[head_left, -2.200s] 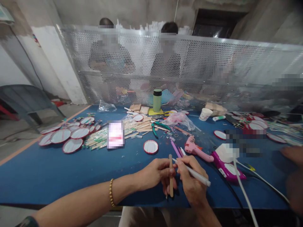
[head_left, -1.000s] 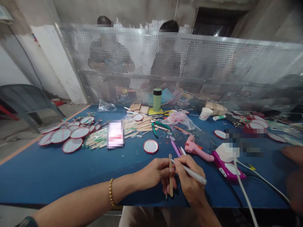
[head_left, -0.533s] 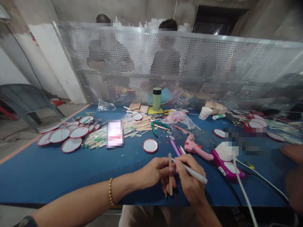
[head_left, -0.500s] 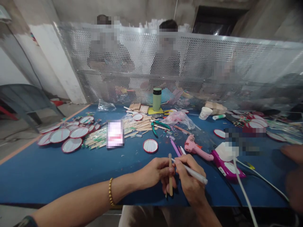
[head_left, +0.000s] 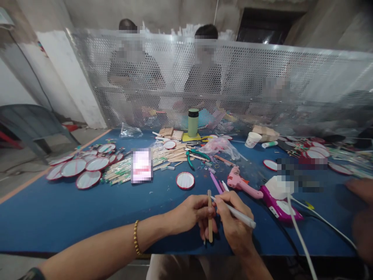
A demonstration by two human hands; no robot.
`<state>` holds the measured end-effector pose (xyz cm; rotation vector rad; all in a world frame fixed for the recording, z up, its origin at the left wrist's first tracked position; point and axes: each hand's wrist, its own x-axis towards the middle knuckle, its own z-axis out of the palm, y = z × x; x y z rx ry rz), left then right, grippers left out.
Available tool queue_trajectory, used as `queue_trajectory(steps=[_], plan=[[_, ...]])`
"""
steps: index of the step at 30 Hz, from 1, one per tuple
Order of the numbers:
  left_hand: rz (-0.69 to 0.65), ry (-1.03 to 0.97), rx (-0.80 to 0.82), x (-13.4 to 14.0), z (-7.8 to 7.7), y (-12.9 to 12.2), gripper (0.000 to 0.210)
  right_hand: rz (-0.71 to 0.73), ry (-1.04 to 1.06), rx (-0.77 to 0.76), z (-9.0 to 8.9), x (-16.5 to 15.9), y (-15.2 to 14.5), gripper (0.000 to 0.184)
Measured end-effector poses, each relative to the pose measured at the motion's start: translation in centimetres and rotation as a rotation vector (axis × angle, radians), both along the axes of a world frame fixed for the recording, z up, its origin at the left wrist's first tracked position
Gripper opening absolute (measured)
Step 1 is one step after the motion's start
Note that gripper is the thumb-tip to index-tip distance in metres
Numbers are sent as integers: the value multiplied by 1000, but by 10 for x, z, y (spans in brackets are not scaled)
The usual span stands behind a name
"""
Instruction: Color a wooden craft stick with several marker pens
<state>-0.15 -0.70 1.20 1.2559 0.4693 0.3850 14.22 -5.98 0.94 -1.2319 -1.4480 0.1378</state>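
Near the table's front edge, my left hand pinches a wooden craft stick held nearly upright. My right hand is closed around a white pen, its tip pointing left at the stick's upper part. Whether the tip touches the wood I cannot tell. Just beyond my hands lie a purple pen and a pink glue gun. A round white disc with a red rim rests flat on the table in front of my left hand.
Red-rimmed discs and bundled sticks pile up at left. Green-handled pliers, a green bottle and a paper cup stand further back. A purple power strip with cables lies right. Other people sit behind a perforated panel.
Almost nothing differs. Both hands keep their hold on the craft stick and the pen, with only a very slight shift of the pen tip.
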Motion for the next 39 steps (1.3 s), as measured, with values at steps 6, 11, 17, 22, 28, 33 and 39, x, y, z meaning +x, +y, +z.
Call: queue_trajectory(steps=[6, 11, 17, 22, 28, 33, 39], plan=[[-1, 6, -2, 0, 0, 0, 55, 15, -6, -5, 0, 1, 1, 28], [7, -1, -16, 1, -3, 0, 56, -46, 14, 12, -1, 0, 1, 26], [6, -1, -3, 0, -4, 0, 55, -25, 9, 3, -1, 0, 1, 27], [0, -5, -1, 0, -2, 0, 56, -10, 10, 13, 0, 0, 1, 26], [7, -8, 22, 1, -3, 0, 56, -15, 9, 12, 0, 0, 2, 26], [7, -11, -2, 1, -3, 0, 56, -40, 30, -12, -1, 0, 1, 26], [10, -18, 5, 1, -3, 0, 56, -26, 8, -17, 1, 0, 0, 27]])
